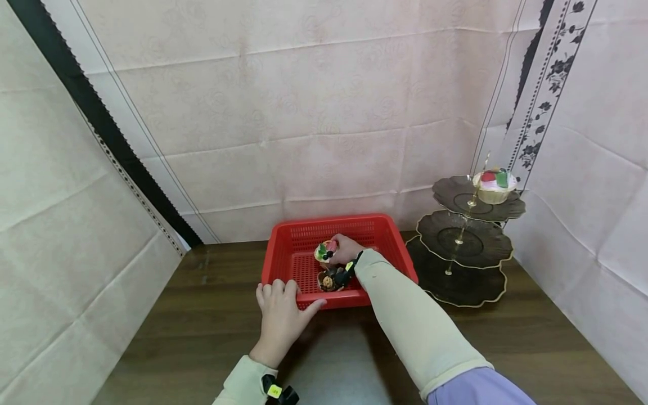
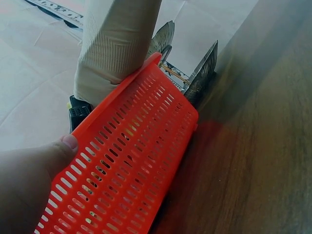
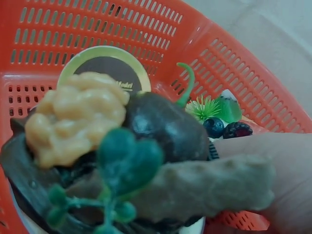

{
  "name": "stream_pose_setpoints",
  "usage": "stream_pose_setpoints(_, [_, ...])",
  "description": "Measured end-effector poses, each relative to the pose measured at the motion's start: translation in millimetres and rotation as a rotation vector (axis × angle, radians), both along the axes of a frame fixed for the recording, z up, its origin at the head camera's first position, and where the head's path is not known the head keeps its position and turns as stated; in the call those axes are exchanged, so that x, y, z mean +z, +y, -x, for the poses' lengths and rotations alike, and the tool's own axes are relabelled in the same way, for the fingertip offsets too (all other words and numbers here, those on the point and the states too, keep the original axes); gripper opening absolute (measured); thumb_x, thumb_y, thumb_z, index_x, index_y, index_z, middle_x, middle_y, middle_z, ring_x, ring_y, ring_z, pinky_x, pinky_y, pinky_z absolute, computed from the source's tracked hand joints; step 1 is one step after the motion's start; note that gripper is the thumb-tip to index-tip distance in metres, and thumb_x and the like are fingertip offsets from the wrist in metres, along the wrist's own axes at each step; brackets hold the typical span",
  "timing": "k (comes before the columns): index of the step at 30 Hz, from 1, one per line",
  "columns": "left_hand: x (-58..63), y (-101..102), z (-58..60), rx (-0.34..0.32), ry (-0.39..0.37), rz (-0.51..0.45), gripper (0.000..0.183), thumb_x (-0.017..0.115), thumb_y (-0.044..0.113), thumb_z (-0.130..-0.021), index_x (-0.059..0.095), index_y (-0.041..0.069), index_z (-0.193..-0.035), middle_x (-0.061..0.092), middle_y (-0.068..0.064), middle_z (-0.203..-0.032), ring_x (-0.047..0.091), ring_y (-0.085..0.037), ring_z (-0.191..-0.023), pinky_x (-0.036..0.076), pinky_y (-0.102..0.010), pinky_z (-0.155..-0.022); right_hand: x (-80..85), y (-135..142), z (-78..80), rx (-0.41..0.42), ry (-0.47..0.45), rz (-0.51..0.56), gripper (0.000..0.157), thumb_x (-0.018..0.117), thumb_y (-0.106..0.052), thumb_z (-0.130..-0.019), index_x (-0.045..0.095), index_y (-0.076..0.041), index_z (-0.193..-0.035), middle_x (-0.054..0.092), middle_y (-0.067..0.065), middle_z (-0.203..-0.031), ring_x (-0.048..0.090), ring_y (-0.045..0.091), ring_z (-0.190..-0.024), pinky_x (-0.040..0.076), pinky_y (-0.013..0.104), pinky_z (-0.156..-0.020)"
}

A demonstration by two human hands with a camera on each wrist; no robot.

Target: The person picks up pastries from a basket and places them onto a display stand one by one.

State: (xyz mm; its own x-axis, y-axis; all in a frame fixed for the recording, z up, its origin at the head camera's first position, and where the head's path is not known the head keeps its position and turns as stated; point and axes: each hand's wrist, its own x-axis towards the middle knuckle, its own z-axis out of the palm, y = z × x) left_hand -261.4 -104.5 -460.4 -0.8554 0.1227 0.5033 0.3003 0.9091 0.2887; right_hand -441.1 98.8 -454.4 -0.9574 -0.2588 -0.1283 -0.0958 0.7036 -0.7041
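My left hand (image 1: 280, 312) holds the front left corner of a red plastic basket (image 1: 324, 302), its thumb (image 2: 68, 144) lying at the rim and its fingers over the edge. Inside the basket, my right hand (image 1: 346, 249) grips a fruit-topped cupcake (image 1: 324, 251) with pink, green and dark berry pieces; part of it is hidden behind the fingers. Just in front of that lies a chocolate cupcake (image 1: 329, 283). The right wrist view shows its nut-like cluster (image 3: 78, 114), green leaves (image 3: 129, 161) and pale stick (image 3: 209, 187) up close.
To the basket's right stands a three-tier dark stand (image 1: 463, 239) with wavy gold edges. Another fruit-topped cupcake (image 1: 493, 187) sits on its top tier. Pale cloth walls (image 1: 324, 124) enclose the wooden table (image 1: 202, 326) at the back and sides.
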Motion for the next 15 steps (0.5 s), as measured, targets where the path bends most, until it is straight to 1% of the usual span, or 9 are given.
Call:
stream_pose_setpoints(1, [0.3,0.0,-0.3,-0.001,0.001,-0.002,0.059,0.078,0.066,-0.076,0.057,0.012,-0.087,0.052,-0.009,-0.087,0.047,-0.03,-0.095,0.021,-0.064,-0.108,5.8,0.4,-7.3,0.004,0.019,-0.006,0.067,0.083,-0.014,-0.079,0.048,-0.006,-0.135,0.061,0.011,-0.119,0.058,0.023,-0.102,0.049,0.035,-0.091])
stream_pose_setpoints(7, [1.5,0.4,0.5,-0.008,0.001,-0.005,0.058,0.079,0.065,-0.075,0.056,0.013,-0.087,0.053,-0.008,-0.086,0.048,-0.029,-0.095,0.021,-0.064,-0.107,9.9,3.3,-11.3,-0.014,0.045,0.006,0.065,0.083,-0.018,-0.077,0.05,-0.007,-0.132,0.062,0.01,-0.116,0.059,0.022,-0.1,0.049,0.034,-0.09])
stream_pose_setpoints(8, [1.5,0.5,0.7,-0.009,-0.001,-0.004,0.058,0.079,0.065,-0.075,0.056,0.013,-0.086,0.053,-0.008,-0.086,0.048,-0.029,-0.095,0.021,-0.064,-0.107,5.5,3.8,-5.2,-0.025,0.036,0.02,0.065,0.083,-0.018,-0.076,0.05,-0.008,-0.132,0.062,0.009,-0.115,0.059,0.022,-0.099,0.05,0.035,-0.089])
stream_pose_setpoints(11, [1.0,0.7,1.0,-0.012,-0.004,-0.001,0.058,0.078,0.066,-0.075,0.056,0.013,-0.086,0.052,-0.008,-0.086,0.048,-0.029,-0.095,0.021,-0.064,-0.107,3.5,4.9,-2.9,-0.028,0.04,0.08,0.067,0.084,-0.016,-0.075,0.049,-0.009,-0.132,0.063,0.009,-0.113,0.061,0.022,-0.098,0.051,0.037,-0.088])
stream_pose_setpoints(13, [0.8,0.2,1.1,-0.01,0.0,0.001,0.058,0.078,0.066,-0.075,0.055,0.013,-0.085,0.051,-0.008,-0.086,0.048,-0.03,-0.096,0.021,-0.064,-0.107,4.1,4.6,-2.9,-0.021,0.038,0.133,0.064,0.081,-0.013,-0.078,0.049,-0.007,-0.133,0.065,0.011,-0.109,0.063,0.023,-0.095,0.053,0.039,-0.085])
stream_pose_setpoints(15, [0.8,-0.3,0.6,-0.003,0.006,0.007,0.059,0.078,0.066,-0.075,0.055,0.013,-0.084,0.051,-0.009,-0.085,0.047,-0.03,-0.097,0.021,-0.063,-0.107,2.3,3.7,0.0,-0.003,0.031,0.151,0.059,0.077,-0.01,-0.083,0.049,-0.007,-0.135,0.066,0.01,-0.104,0.064,0.023,-0.09,0.053,0.038,-0.079])
